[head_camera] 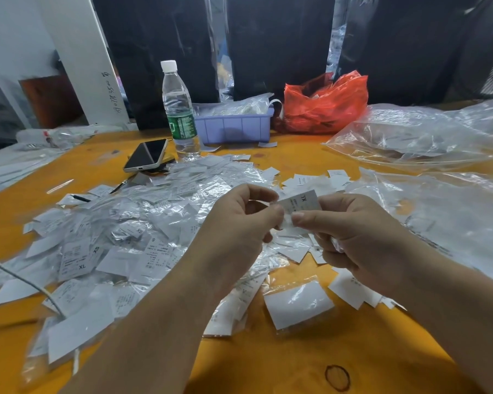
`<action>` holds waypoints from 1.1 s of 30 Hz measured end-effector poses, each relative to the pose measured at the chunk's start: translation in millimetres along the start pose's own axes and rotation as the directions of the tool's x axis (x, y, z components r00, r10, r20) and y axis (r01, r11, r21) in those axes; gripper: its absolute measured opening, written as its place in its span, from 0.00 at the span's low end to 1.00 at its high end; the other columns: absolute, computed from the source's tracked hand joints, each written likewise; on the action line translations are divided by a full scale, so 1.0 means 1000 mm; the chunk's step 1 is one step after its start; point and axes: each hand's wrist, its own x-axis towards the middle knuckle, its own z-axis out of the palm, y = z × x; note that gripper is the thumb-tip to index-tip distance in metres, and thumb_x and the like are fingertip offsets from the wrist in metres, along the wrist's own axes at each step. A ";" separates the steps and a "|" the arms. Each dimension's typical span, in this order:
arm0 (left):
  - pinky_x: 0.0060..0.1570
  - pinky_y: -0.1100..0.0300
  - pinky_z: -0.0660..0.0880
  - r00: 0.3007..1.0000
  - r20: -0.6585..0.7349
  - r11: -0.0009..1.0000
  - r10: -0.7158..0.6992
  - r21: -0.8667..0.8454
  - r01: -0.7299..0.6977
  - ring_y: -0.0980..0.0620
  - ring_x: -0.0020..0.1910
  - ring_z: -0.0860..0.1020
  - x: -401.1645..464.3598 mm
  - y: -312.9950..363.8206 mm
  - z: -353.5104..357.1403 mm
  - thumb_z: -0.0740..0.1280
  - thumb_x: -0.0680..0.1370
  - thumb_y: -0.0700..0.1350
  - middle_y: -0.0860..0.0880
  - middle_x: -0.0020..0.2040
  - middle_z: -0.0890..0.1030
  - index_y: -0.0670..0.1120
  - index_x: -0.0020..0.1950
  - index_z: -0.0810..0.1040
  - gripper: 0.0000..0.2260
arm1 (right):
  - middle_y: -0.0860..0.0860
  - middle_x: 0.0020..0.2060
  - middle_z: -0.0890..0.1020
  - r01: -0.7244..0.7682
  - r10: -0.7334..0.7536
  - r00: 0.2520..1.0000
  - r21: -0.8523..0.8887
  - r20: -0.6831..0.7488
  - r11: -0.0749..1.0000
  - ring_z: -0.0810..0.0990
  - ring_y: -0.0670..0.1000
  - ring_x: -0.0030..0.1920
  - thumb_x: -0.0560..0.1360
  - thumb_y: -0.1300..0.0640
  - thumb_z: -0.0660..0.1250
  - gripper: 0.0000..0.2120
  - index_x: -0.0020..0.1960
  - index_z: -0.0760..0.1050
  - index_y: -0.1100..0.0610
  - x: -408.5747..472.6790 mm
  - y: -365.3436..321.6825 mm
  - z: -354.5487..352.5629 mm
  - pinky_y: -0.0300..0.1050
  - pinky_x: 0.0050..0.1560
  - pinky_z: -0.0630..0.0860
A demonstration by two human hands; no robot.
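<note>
1. White label (302, 201), printed "XL", held above table (296, 371), between the two hands, near centre of view.
2. With left hand (239, 223): pinches label's left end, thumb against forefinger, other fingers curled.
3. With right hand (350, 237): pinches label's lower right edge, thumb against forefinger, other fingers curled.
4. Spread over table, left of and under hands: pile (120, 240) of loose labels and clear sleeves.
5. Flat on table, below hands: packet (298, 304) of blank labels.
6. At far edge: bottle (180, 109) upright, phone (147, 156) just beside it on left, bin (236, 129) on right, red bag (325, 103) beyond bin.
7. On right side: clear bags (424, 137).
</note>
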 end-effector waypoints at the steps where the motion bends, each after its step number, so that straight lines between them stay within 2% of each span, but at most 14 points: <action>1: 0.28 0.67 0.70 1.000 0.012 1.000 0.011 0.017 -0.011 0.59 0.29 0.75 0.000 0.000 0.000 0.69 0.77 0.42 0.54 0.33 0.80 0.50 0.52 0.78 0.05 | 0.57 0.32 0.64 -0.002 0.002 1.000 0.000 0.009 1.000 0.59 0.49 0.28 0.72 0.59 0.72 0.06 0.47 0.85 0.58 0.000 0.000 -0.001 0.37 0.22 0.59; 4: 0.29 0.66 0.70 0.998 0.057 1.000 -0.002 0.015 0.001 0.60 0.30 0.74 -0.002 0.001 0.000 0.69 0.77 0.43 0.53 0.34 0.80 0.50 0.54 0.80 0.06 | 0.55 0.29 0.64 -0.025 0.023 0.998 0.028 0.061 0.999 0.59 0.47 0.26 0.69 0.58 0.73 0.06 0.44 0.85 0.59 0.000 -0.002 -0.004 0.37 0.21 0.58; 6: 0.29 0.66 0.69 0.996 0.093 1.000 -0.011 0.010 0.010 0.58 0.29 0.73 -0.002 0.003 -0.001 0.69 0.77 0.41 0.52 0.32 0.78 0.47 0.53 0.82 0.06 | 0.53 0.27 0.66 -0.043 0.038 0.994 0.039 0.106 0.998 0.61 0.46 0.24 0.67 0.58 0.73 0.06 0.43 0.84 0.60 0.000 -0.004 -0.005 0.36 0.21 0.58; 9: 0.27 0.66 0.68 0.993 0.116 1.000 -0.012 0.021 0.010 0.59 0.27 0.71 -0.001 0.004 -0.002 0.69 0.77 0.41 0.52 0.30 0.77 0.43 0.50 0.83 0.04 | 0.51 0.26 0.67 -0.065 0.061 0.985 0.020 0.161 0.998 0.63 0.45 0.23 0.70 0.58 0.73 0.08 0.46 0.84 0.63 -0.001 -0.006 -0.006 0.35 0.20 0.59; 12: 0.26 0.67 0.68 0.995 0.098 0.999 -0.028 0.036 0.025 0.59 0.26 0.71 -0.002 0.006 -0.004 0.70 0.76 0.43 0.53 0.30 0.78 0.43 0.47 0.83 0.04 | 0.52 0.27 0.66 -0.075 0.074 0.978 -0.001 0.193 0.997 0.62 0.45 0.24 0.66 0.55 0.73 0.13 0.47 0.84 0.62 -0.002 -0.007 -0.006 0.36 0.20 0.59; 14: 0.26 0.67 0.68 0.996 0.075 0.999 -0.040 0.038 0.037 0.59 0.26 0.71 -0.003 0.007 -0.006 0.71 0.75 0.44 0.53 0.29 0.78 0.44 0.44 0.82 0.04 | 0.53 0.27 0.66 -0.082 0.077 0.979 0.017 0.187 0.996 0.62 0.45 0.24 0.66 0.56 0.73 0.11 0.46 0.84 0.61 -0.001 -0.009 -0.007 0.35 0.20 0.59; 17: 0.26 0.67 0.68 0.997 0.041 0.998 -0.063 0.024 0.063 0.59 0.26 0.71 -0.003 0.007 -0.009 0.73 0.74 0.47 0.53 0.28 0.77 0.45 0.41 0.80 0.06 | 0.52 0.25 0.68 -0.089 0.083 0.987 0.038 0.135 0.995 0.63 0.44 0.22 0.72 0.61 0.71 0.05 0.46 0.83 0.61 0.000 -0.009 -0.008 0.35 0.19 0.59; 19: 0.26 0.66 0.68 0.996 0.050 0.997 -0.073 0.015 0.073 0.58 0.27 0.71 -0.003 0.008 -0.008 0.72 0.74 0.47 0.53 0.29 0.76 0.46 0.40 0.80 0.06 | 0.51 0.25 0.69 -0.089 0.082 0.989 0.049 0.121 0.995 0.63 0.44 0.22 0.73 0.63 0.70 0.05 0.47 0.83 0.61 0.001 -0.008 -0.008 0.35 0.19 0.59; 22: 0.27 0.65 0.68 0.993 0.092 0.996 -0.078 -0.043 0.082 0.56 0.29 0.73 -0.003 0.012 -0.008 0.69 0.77 0.42 0.51 0.32 0.79 0.44 0.43 0.81 0.03 | 0.51 0.24 0.68 -0.085 0.078 0.993 0.076 0.084 0.994 0.63 0.45 0.22 0.72 0.62 0.71 0.03 0.41 0.83 0.58 0.001 -0.009 -0.009 0.35 0.19 0.59; 24: 0.27 0.64 0.69 0.992 0.099 0.991 -0.079 -0.096 0.088 0.56 0.30 0.75 -0.003 0.013 -0.009 0.67 0.77 0.36 0.49 0.34 0.81 0.43 0.44 0.83 0.06 | 0.51 0.24 0.68 -0.082 0.076 0.995 0.101 0.063 0.991 0.63 0.45 0.22 0.69 0.61 0.72 0.01 0.40 0.83 0.58 0.002 -0.010 -0.011 0.35 0.19 0.59; 29: 0.27 0.65 0.69 0.995 0.080 0.996 -0.057 -0.057 0.061 0.57 0.30 0.75 -0.005 0.013 -0.007 0.68 0.76 0.34 0.50 0.34 0.81 0.43 0.45 0.82 0.06 | 0.50 0.24 0.68 -0.085 0.076 0.991 0.076 0.115 0.994 0.63 0.43 0.21 0.62 0.57 0.72 0.20 0.52 0.81 0.64 0.001 -0.007 -0.009 0.35 0.18 0.59; 31: 0.27 0.65 0.69 0.996 0.059 0.996 -0.072 -0.048 0.075 0.57 0.29 0.74 -0.003 0.012 -0.008 0.68 0.76 0.35 0.50 0.33 0.80 0.44 0.43 0.82 0.06 | 0.50 0.24 0.68 -0.088 0.080 0.990 0.064 0.118 0.994 0.63 0.44 0.21 0.62 0.56 0.72 0.20 0.52 0.81 0.64 0.000 -0.006 -0.007 0.35 0.19 0.60; 33: 0.27 0.65 0.69 0.996 0.018 0.996 -0.086 -0.034 0.086 0.57 0.29 0.74 -0.002 0.012 -0.010 0.67 0.76 0.36 0.51 0.32 0.79 0.45 0.42 0.81 0.06 | 0.50 0.24 0.69 -0.075 0.069 0.994 0.065 0.087 0.995 0.63 0.44 0.21 0.65 0.57 0.73 0.12 0.47 0.83 0.61 0.000 -0.009 -0.008 0.35 0.19 0.60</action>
